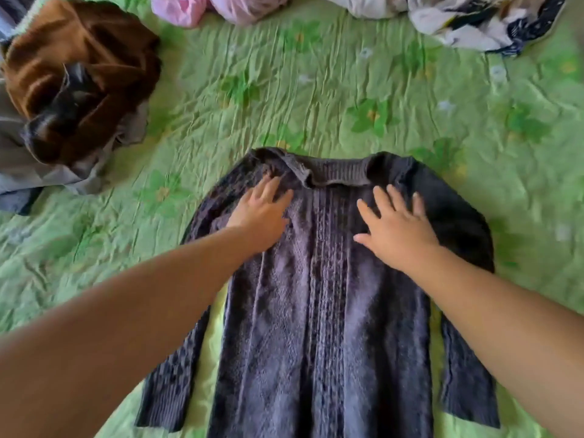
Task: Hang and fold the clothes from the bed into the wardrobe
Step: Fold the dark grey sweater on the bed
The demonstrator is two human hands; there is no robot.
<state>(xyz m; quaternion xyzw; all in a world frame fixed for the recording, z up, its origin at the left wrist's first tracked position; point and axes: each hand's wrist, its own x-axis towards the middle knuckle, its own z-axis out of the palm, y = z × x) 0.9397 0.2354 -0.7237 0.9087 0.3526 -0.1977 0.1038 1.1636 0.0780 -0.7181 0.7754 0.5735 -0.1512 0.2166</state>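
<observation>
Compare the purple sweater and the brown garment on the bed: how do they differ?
The purple sweater lies spread flat, sleeves out; the brown garment is bunched in a heap on other clothes. The sweater is a patterned knit; the brown one looks smooth and plush. Both hands, left and right, rest flat on the sweater; nothing touches the brown one. Both lie on the green bedspread.

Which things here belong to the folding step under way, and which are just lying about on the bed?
In use:
cardigan, spread flat
left hand, flat on it
right hand, flat on it

Lying about:
brown garment
grey garment
pink bundle
patterned cloth
bedspread underneath
</observation>
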